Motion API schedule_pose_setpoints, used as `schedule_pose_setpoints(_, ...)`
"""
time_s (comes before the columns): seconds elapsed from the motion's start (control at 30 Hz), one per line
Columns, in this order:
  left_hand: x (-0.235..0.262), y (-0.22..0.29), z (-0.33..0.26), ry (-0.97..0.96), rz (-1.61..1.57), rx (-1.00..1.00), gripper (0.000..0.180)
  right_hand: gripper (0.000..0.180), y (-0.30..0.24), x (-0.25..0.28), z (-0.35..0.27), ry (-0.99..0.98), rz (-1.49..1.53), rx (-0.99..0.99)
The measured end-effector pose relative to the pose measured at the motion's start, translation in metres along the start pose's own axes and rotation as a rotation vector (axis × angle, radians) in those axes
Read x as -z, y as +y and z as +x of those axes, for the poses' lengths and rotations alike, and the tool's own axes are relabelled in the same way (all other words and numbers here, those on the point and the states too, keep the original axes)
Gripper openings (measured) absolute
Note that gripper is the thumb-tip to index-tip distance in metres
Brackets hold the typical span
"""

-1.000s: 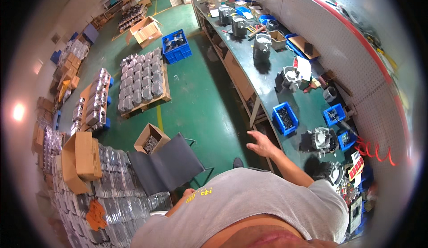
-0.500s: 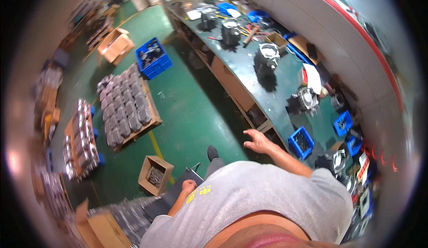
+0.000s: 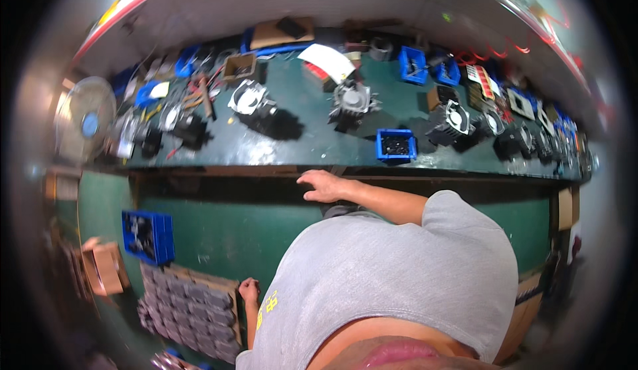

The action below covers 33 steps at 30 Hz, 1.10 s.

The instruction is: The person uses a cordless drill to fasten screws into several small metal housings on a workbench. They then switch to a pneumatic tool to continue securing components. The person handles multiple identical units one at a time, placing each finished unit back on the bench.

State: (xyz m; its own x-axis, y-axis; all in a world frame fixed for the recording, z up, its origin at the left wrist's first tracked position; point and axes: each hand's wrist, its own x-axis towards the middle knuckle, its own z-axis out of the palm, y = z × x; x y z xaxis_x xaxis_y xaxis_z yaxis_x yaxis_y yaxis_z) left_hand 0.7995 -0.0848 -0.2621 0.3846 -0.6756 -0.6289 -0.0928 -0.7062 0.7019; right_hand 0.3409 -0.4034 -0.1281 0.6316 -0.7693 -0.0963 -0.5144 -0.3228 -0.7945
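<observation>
Right hand: I see it (image 3: 324, 187) reaching leftward at the front edge of the table (image 3: 319, 152), palm side low, fingers spread and thumb standing apart; I cannot tell whether it touches that edge.
Left hand: it (image 3: 249, 290) hangs low, fingers curled in — whether they close on anything, I cannot make out from here.
Pallet: the wooden one (image 3: 235, 303) lies on the green floor (image 3: 219, 237), just beside my left hand in this view, loaded with rows of grey blocks (image 3: 189, 310).
Crate: a blue one (image 3: 163, 237) with dark parts inside stands past the far end of those rows, a carton (image 3: 106, 268) to its left.
Table, front: a blue bin (image 3: 397, 158) of small black parts sits near the edge, ahead and to the right of my right hand.
Table, middle: a pale-topped housing (image 3: 251, 99) stands left, another housing (image 3: 353, 99) centre, partly behind it a white sheet (image 3: 329, 63); a third housing (image 3: 452, 119) stands right of the bin.
Table, left: a hammer (image 3: 205, 96) lies near a small box (image 3: 238, 76) — and a fan (image 3: 86, 121) fills the far end.
Table, back: a dark phone (image 3: 292, 27) rests on cardboard (image 3: 266, 34).
</observation>
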Motion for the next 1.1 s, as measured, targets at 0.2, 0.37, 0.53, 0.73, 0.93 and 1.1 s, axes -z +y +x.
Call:
schedule_pose_setpoints(0.2, -0.058, 0.093, 0.079, -0.01, 0.078, -0.198, 0.02, 0.057, 0.032, 0.027, 0.012, 0.101, 0.101, -0.21)
schedule_pose_setpoints(0.37, -0.102, 0.192, 0.171, -0.403, 0.331, -0.338, 0.024, 0.055, 0.024, 0.069, -0.019, 0.327, 0.119, -0.46)
schedule_pose_setpoints(0.53, -0.149, 0.27, 0.229, -0.625, 0.521, -0.434, 0.024, 0.04, 0.036, 0.083, -0.057, 0.935, 0.347, -0.57)
schedule_pose_setpoints(0.73, -0.147, 0.284, 0.281, -0.742, 0.553, -0.451, 0.022, 0.04, 0.074, 0.161, -0.069, 1.483, 0.842, -0.566)
schedule_pose_setpoints(0.93, -0.108, 0.262, 0.292, -0.602, 0.971, -0.362, 0.028, 0.031, 0.226, 0.254, -0.062, 1.581, 1.075, -0.701)
schedule_pose_setpoints(1.1, -0.113, 0.256, 0.21, -0.34, 0.713, -0.256, 0.037, 0.017, 0.347, 0.337, -0.031, 1.648, 1.057, -0.895)
